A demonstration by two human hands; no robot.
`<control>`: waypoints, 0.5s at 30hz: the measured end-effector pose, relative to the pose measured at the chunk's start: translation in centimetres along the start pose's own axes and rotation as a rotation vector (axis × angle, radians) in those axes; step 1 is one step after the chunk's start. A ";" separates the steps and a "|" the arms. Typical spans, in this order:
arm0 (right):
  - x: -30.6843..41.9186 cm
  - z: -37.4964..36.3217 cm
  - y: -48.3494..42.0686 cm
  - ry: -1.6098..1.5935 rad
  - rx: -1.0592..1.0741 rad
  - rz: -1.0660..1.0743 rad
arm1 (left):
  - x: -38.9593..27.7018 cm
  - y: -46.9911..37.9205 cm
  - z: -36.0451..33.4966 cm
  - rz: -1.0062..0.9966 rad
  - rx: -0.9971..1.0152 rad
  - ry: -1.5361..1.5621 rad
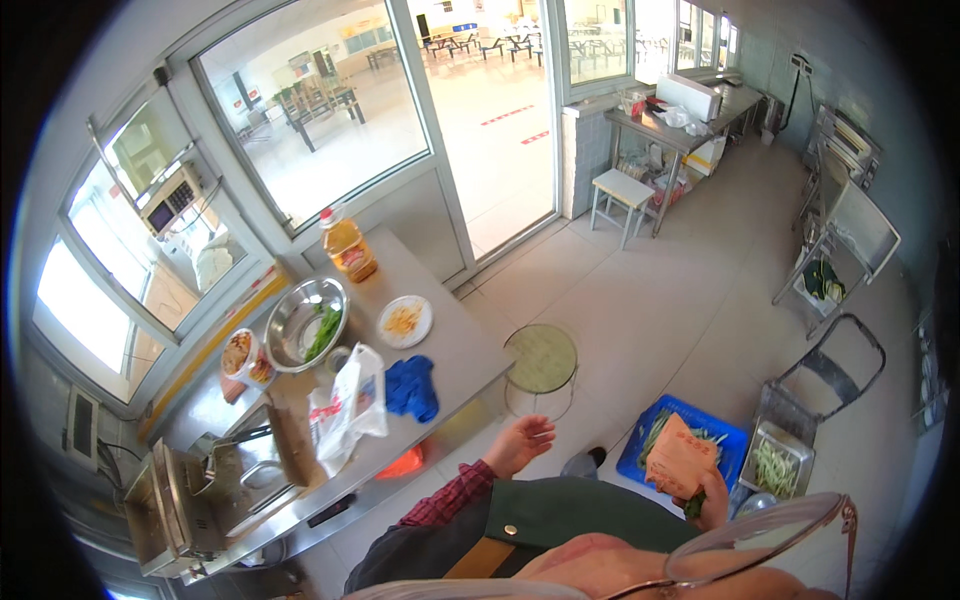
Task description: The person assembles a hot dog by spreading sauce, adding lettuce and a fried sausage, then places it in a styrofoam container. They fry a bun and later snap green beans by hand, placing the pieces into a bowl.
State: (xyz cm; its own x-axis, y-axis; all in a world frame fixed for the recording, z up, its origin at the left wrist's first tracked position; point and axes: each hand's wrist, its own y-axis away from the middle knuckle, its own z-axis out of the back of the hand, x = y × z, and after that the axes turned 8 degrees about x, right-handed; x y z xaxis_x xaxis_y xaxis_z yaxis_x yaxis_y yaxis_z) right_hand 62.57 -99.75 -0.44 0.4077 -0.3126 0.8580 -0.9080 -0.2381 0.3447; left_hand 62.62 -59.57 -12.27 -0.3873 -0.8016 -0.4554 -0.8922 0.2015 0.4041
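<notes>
My right hand [711, 501] grips an orange-brown printed paper bag [679, 456] and some green leafy vegetable [695, 505]. The bag is above a blue plastic basket [626, 466] of green strips on the floor. Empty, with fingers apart, my left hand [523, 445] hovers beside the steel counter's edge. On the counter [457, 330] lie a blue cloth [412, 388] and a white plastic bag [356, 412]. Behind them are a steel bowl [279, 330] with green leaves, a white plate [422, 335] of food, an oil bottle [349, 251] and a tub [244, 358].
A round green-topped stool [541, 358] stands between the counter and the blue basket. At right are a folding chair [841, 386] and a steel tray [801, 480] of green strips. A steel fryer-like appliance [172, 506] sits at the counter's left end. Beyond the open doorway are dining tables.
</notes>
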 end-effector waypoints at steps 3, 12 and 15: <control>5.9 3.0 -9.0 0.019 0.048 0.093 | -3.9 -7.2 -3.0 -0.045 -0.176 0.005; 18.4 10.4 -23.2 -0.051 -0.148 0.200 | -10.2 -21.2 -8.9 -0.200 -0.390 -0.028; 19.2 13.4 -24.6 0.033 -0.206 0.116 | -10.1 -25.4 -10.4 -0.035 -0.420 -0.012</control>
State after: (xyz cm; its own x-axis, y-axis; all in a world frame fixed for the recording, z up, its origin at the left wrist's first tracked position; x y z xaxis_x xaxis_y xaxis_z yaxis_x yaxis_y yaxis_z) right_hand 94.04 -112.22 2.48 0.2994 -0.2958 0.9071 -0.9504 -0.0089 0.3108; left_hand 91.59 -62.45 -9.68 -0.3630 -0.7971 -0.4825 -0.7336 -0.0748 0.6755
